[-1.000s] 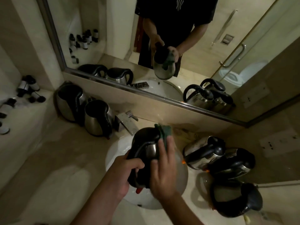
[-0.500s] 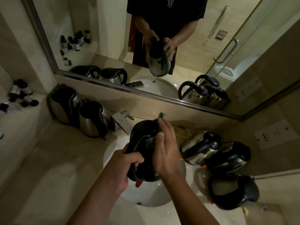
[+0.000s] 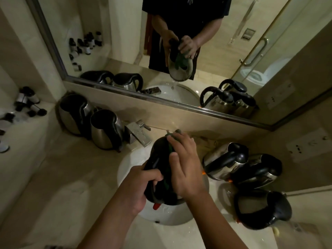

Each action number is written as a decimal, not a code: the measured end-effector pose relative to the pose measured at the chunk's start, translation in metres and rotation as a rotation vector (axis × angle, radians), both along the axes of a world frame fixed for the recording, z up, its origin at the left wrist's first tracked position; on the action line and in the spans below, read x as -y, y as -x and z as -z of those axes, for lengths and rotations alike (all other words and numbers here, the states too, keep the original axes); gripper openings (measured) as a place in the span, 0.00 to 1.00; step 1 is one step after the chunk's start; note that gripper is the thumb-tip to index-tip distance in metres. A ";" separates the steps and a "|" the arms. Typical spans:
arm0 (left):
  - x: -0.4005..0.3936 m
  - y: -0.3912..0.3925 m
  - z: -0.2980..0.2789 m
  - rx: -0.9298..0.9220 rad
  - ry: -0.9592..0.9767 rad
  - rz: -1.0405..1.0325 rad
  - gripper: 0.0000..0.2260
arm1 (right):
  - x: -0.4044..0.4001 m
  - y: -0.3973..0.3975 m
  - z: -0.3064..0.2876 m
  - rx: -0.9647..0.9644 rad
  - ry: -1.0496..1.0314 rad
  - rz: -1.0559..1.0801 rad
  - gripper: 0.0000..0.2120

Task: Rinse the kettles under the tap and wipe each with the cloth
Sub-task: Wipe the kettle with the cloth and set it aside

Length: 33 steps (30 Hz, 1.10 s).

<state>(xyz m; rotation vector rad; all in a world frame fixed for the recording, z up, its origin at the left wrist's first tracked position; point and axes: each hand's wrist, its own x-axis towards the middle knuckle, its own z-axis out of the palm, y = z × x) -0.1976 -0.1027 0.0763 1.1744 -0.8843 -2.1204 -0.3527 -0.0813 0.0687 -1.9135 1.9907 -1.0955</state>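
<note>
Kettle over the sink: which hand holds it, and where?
Left hand grips the kettle by its black handle; right hand presses the green cloth against its side.

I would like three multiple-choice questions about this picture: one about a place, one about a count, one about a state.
1. Where is the held kettle?
A. over the sink
B. on the shelf
C. on the floor

2. How many kettles stand on the counter left of the tap?
A. none
B. two
C. five

3. What does the right hand do?
A. hangs idle
B. turns the tap
C. presses the cloth on the kettle

Answers:
1. A, the left hand grips it above the white sink.
2. B, one and another stand there.
3. C, its fingers lie on the green cloth against the kettle.
</note>
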 end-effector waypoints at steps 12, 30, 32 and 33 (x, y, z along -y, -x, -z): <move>0.007 -0.001 0.003 -0.104 -0.031 -0.064 0.13 | -0.069 0.001 0.103 -0.384 0.141 -0.024 0.29; 0.029 -0.019 0.015 -0.357 -0.095 -0.155 0.18 | -0.006 0.060 0.038 1.647 -0.429 0.393 0.19; 0.027 -0.014 0.017 -0.333 -0.090 -0.171 0.16 | -0.016 0.045 0.064 1.706 -0.398 0.402 0.26; 0.026 -0.012 0.018 -0.319 -0.080 -0.183 0.15 | -0.015 0.032 0.067 1.754 -0.387 0.331 0.21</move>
